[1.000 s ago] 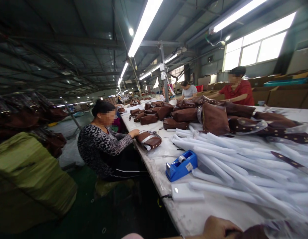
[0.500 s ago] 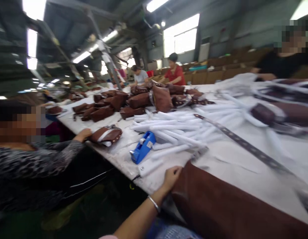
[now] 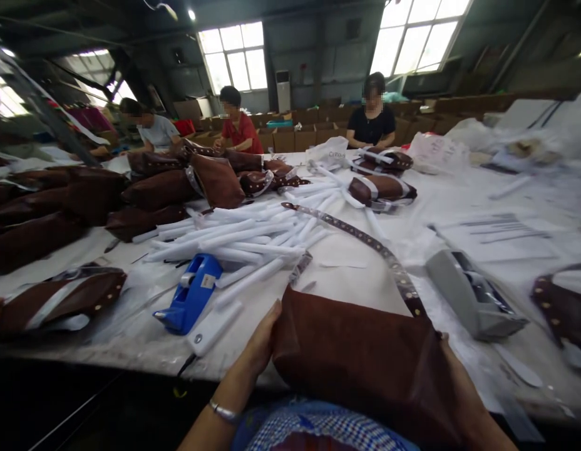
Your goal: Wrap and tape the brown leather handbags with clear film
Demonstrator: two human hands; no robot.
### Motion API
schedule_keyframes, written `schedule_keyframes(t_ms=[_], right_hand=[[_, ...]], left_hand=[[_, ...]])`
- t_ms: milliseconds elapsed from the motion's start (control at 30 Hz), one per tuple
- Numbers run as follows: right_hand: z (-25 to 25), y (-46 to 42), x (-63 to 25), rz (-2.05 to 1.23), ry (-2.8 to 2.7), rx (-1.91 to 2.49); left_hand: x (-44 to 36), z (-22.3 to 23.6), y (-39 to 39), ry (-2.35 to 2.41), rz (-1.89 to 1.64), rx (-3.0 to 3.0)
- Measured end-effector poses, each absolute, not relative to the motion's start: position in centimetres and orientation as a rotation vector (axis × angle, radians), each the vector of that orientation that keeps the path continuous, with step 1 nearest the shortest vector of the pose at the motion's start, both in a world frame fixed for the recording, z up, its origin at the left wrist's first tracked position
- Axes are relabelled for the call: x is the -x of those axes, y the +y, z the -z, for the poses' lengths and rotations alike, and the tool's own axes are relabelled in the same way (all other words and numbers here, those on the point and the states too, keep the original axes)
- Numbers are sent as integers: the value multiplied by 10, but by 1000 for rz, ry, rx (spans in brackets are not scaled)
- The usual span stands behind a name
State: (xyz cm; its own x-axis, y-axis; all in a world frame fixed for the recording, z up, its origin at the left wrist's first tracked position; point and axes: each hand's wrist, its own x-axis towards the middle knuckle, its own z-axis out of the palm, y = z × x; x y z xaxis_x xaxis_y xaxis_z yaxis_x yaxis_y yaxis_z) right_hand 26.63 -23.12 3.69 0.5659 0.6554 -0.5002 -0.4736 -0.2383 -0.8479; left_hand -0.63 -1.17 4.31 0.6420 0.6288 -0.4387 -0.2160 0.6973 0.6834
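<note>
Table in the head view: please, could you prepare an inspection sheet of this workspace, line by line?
Surface: white table, partly covered
Things in hand: brown bag; studded strap extends across the table from its far right corner
Clutter: white rolls, blue dispenser, grey dispenser, other bags
Hands: left hand holds the bag's left end; right hand at its right end, fingers mostly hidden
Cables: dark cable at the white block
Surroundings: three co-workers opposite, cartons, windows

Ahead of me, bright paned windows (image 3: 234, 56) break the dark wall (image 3: 328, 50) at eleven and one o'clock; a pale upright unit (image 3: 283, 94) stands at twelve, behind low cardboard boxes (image 3: 304, 136).
</note>
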Motion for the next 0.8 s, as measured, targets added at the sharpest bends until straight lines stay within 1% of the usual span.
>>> schedule_keyframes(t_ms=[167,300,433,567,700,800], right_hand=[[-54,-226,-266,-1129,174,1189],[-59,-216,-260,-1044,62,1061],[-53,-207,-268,-965,-9,1037],[-56,-203,-295,-1045,-11,1000],[-77,-197,-310,-1151,-136,993],[-96,-189,-307,-1103,-220,1123]], left_hand=[[-4,-50,-13,709,-574,-705],[0,-65,-5,679,-652,-830],[9,-87,1,673,-793,-983],[16,-89,1,674,-803,-991],[15,-79,4,661,-782,-969],[11,-79,6,634,-765,-968]])
